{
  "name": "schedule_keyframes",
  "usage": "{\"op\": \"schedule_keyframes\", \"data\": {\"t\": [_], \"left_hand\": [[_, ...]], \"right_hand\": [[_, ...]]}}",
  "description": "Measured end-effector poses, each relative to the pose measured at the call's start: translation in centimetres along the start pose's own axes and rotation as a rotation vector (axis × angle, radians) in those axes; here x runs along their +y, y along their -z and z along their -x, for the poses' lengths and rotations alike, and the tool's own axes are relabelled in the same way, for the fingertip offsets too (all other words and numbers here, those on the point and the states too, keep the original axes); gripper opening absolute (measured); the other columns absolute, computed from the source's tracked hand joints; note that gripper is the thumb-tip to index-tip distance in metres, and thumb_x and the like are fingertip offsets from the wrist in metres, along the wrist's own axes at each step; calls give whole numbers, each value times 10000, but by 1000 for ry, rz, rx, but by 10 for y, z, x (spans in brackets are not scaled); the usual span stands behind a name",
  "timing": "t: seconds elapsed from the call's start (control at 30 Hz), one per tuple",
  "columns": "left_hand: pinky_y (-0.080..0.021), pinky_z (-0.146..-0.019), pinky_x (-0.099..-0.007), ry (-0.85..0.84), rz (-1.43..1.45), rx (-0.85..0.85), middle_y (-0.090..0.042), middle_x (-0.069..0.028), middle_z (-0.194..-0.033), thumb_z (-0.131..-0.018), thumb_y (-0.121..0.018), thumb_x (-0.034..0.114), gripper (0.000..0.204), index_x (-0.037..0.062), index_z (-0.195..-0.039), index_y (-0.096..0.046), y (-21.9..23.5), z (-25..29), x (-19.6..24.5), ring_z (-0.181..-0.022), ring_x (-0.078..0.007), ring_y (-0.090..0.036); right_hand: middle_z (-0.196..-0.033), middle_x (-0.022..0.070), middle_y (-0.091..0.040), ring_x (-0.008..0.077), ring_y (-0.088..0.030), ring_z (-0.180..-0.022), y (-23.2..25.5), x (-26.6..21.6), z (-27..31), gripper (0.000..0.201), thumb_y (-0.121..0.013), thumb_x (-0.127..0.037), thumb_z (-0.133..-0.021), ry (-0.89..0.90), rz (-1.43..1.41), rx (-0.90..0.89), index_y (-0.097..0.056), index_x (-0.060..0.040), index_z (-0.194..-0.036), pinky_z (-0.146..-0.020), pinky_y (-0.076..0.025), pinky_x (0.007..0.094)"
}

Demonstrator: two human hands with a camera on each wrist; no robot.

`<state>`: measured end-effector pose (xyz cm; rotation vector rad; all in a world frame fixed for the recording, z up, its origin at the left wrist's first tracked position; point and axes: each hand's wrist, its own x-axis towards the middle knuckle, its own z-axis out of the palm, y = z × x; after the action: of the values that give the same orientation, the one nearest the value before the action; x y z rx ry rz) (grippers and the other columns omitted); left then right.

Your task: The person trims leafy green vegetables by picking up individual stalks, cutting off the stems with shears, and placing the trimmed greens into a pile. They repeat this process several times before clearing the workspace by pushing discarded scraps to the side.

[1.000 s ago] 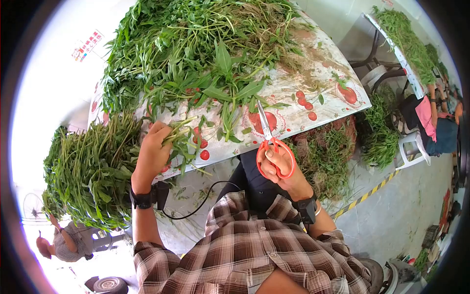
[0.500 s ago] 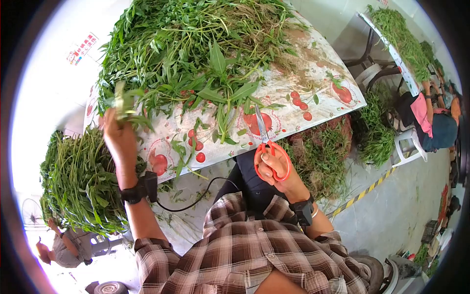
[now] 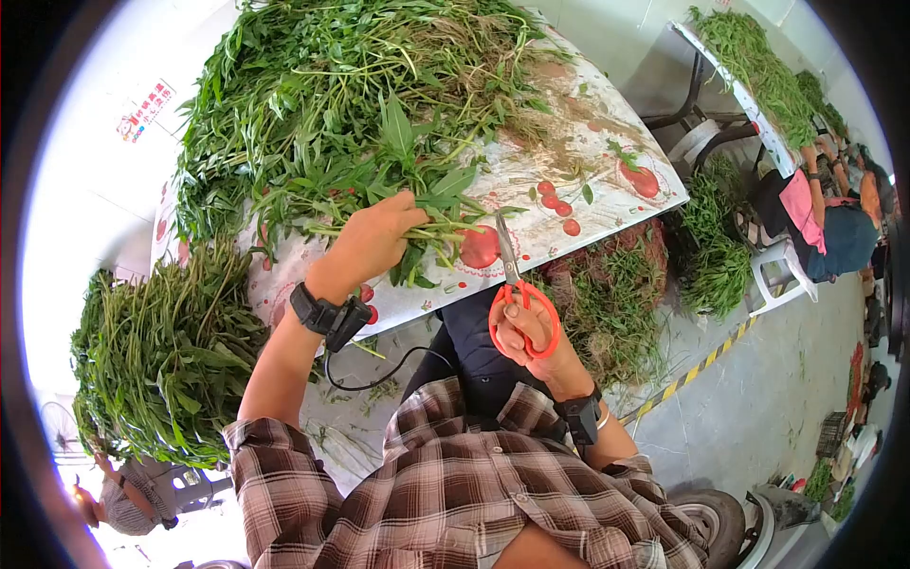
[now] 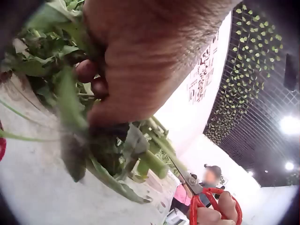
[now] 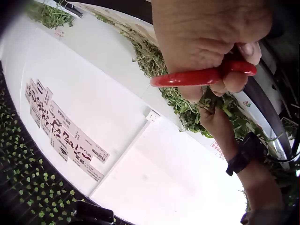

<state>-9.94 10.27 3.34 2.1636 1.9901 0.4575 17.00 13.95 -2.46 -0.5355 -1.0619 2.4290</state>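
Leafy green stems (image 3: 431, 232) at the front of the pile lie under my left hand (image 3: 370, 245), whose fingers curl round them. The left wrist view gives a close look at these fingers, with broad leaves around them and a thick stem end (image 4: 153, 165) sticking out beside the hand. Red-handled scissors (image 3: 509, 261) are in my right hand (image 3: 531, 337), fingers and thumb through the loops. Their blades point away from me over the table's front edge, just right of the left hand. In the right wrist view one red handle loop (image 5: 197, 77) shows, and the blades are hidden.
A big heap of greens (image 3: 313, 104) covers much of the flower-patterned table (image 3: 607, 194). At left stands another stack of stems (image 3: 161, 351). More plants (image 3: 616, 294) lie below the table's right side. A person (image 3: 834, 228) works at another table; a second person (image 3: 133, 493) is at lower left.
My left hand carried a small bunch leftward to the table's left side, then came back right without it and now grips stems at the pile's front. The scissors stayed nearly still.
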Motion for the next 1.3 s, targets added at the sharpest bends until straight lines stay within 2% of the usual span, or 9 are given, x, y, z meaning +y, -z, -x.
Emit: {"op": "schedule_keyframes", "data": {"t": [0.1, 0.17, 0.37, 0.5, 0.6, 1.0, 1.1, 1.13, 1.3], "left_hand": [[-476, -730, -424, 7, -8, 78, -535, -137, -930, -706, -522, -81, 333, 37, -1007, -600, -1, -2, -4, -879, -363, -571], [-494, -749, -383, 29, 138, 290, -559, -129, -962, -724, -549, -73, 296, 20, -993, -628, -1, -4, -11, -875, -351, -581], [-456, -777, -268, 208, 424, 641, -561, -66, -1040, -807, -645, -18, 189, -35, -995, -651, 52, -2, 0, -823, -190, -565], [-413, -600, -222, 286, 638, 736, -517, 54, -799, -918, -647, 138, 175, 11, -1037, -644, 82, 9, 7, -670, -53, -462], [-260, -459, -198, 358, 740, 730, -433, 112, -626, -933, -645, 241, 173, 71, -964, -632, 88, 16, -3, -517, -1, -329], [-260, -462, -182, 413, 908, 748, -402, 102, -692, -936, -628, 305, 271, 90, -1082, -551, 84, 22, 14, -539, 1, -308], [-462, -744, -224, 273, 887, 738, -623, -1, -976, -937, -633, 241, 414, 5, -1241, -481, 81, 22, 14, -809, -66, -550], [-451, -805, -246, 237, 886, 750, -626, -8, -998, -935, -638, 234, 404, -5, -1234, -508, 77, 20, 10, -870, -83, -546], [-449, -709, -225, 311, 908, 555, -615, 31, -884, -914, -666, 224, 280, -10, -1060, -613, 69, 27, 10, -779, -47, -515]], "right_hand": [[-564, -31, -428, 56, -372, -423, 0, -1, 1, 355, -590, -336, -925, -9, -29, 4, -545, 16, -914, -399, -262, 194], [-564, -30, -428, 55, -372, -424, 0, -1, 0, 355, -592, -335, -922, -11, -27, -4, -544, 17, -913, -397, -262, 194], [-563, -28, -426, 58, -373, -423, -3, 0, -2, 354, -597, -331, -916, 7, -21, 2, -537, 18, -913, -397, -267, 196], [-562, -25, -420, 61, -372, -425, -5, -3, -3, 362, -600, -334, -916, 7, 8, -16, -535, 22, -921, -401, -275, 199], [-557, -22, -415, 60, -373, -424, -9, -5, -4, 371, -601, -335, -918, 11, 35, -32, -532, 29, -924, -402, -284, 200], [-567, -13, -430, 68, -385, -424, -12, -6, -4, 405, -593, -360, -926, 42, 92, -78, -534, 40, -944, -404, -282, 204], [-582, -13, -424, 66, -379, -446, -20, -17, -4, 507, -585, -454, -919, 29, 139, -149, -529, 46, -984, -420, -292, 202], [-596, -17, -414, 64, -368, -460, -23, -20, -4, 560, -577, -512, -906, 32, 132, -209, -524, 36, -1007, -428, -285, 201], [-660, -28, -395, 58, -359, -524, -46, -37, -10, 688, -563, -648, -855, 11, 126, -419, -498, -1, -1081, -470, -275, 197]]}}
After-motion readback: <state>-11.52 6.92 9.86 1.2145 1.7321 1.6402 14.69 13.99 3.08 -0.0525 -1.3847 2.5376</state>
